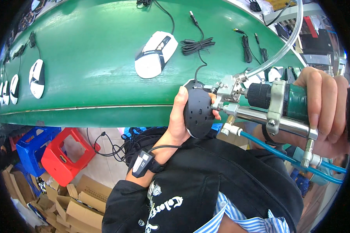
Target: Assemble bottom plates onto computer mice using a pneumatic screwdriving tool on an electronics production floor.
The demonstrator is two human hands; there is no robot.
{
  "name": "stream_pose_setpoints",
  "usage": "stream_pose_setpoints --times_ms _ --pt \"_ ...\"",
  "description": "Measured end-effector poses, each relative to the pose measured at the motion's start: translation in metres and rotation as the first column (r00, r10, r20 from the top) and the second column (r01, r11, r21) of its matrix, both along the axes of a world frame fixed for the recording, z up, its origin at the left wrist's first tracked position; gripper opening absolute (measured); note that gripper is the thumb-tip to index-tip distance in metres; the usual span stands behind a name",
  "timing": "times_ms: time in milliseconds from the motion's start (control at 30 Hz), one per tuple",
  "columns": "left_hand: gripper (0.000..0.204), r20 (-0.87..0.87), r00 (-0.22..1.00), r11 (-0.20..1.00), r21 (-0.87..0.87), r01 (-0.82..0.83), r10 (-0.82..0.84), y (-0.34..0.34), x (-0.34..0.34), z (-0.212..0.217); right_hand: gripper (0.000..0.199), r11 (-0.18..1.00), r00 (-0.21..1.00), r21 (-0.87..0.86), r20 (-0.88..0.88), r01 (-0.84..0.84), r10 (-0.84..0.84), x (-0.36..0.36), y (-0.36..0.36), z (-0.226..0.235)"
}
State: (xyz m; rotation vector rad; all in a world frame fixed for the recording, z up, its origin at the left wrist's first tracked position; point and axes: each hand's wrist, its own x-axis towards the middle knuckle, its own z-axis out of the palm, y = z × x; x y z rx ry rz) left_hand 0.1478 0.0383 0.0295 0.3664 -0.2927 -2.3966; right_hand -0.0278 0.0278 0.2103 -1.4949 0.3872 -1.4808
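Observation:
My left hand [178,118] grips a computer mouse [200,110] at the table's near edge, thumb along one side and fingertips round the other. The mouse shows its black underside, dotted with several small holes. Its cord runs up to a tied cable bundle [198,46] on the table. On the right, my right hand [326,99] is wrapped round the dark green body of a hose-fed power screwdriver [297,101]. Its metal head [227,90] points left, close beside the mouse; I cannot tell whether the tip touches it.
A white and black mouse [156,56] lies on the green table [93,66], with several more along the left. A clear hose [286,48] and blue air hoses [274,149] run from the tool. Red [64,155] and blue stools [31,145] and cardboard boxes [85,204] stand lower left.

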Motion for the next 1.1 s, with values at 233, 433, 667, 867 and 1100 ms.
stream_pose_setpoints --times_ms 233,433,667,867,1100 --pt "0.069 0.023 1.000 1.000 0.011 -0.013 0.013 0.001 0.000 0.000 0.013 1.000 0.999 0.016 -0.033 -0.002 0.002 0.004 -0.003 -0.004" --pt "0.067 0.034 0.999 0.999 0.037 0.024 -0.025 0.002 0.002 0.004 0.013 0.998 0.997 0.039 -0.063 0.047 -0.044 0.014 0.001 0.010" --pt "0.066 -0.029 1.000 1.000 0.000 0.007 -0.007 0.000 -0.013 0.006 0.014 0.969 0.964 -0.052 0.098 -0.241 0.245 -0.031 0.050 0.059" --pt "0.062 -0.053 0.998 0.999 0.008 -0.035 0.035 0.002 -0.003 0.003 0.020 0.967 0.933 -0.107 0.256 -0.232 0.252 -0.048 0.071 0.024" --pt "0.069 -0.047 0.999 1.000 0.016 -0.014 0.015 0.002 -0.006 0.013 0.024 0.956 0.975 -0.286 0.187 -0.061 0.118 -0.035 0.065 0.013"
